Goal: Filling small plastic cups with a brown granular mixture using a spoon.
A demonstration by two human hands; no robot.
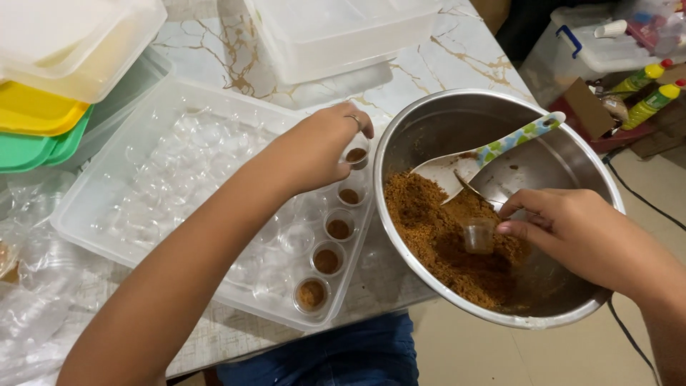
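Left hand (321,143) gripping filled small clear plastic cup (356,155), setting into clear tray (107,207); right hand (572,232) pinching empty cup (477,234) in brown powder (429,229). Five filled, most empty.

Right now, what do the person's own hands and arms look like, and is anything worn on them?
Both arms are bare to the edge of the picture: no sleeves, gloves or watch. The left hand wears a thin ring on one finger. The right hand shows no ring or band.
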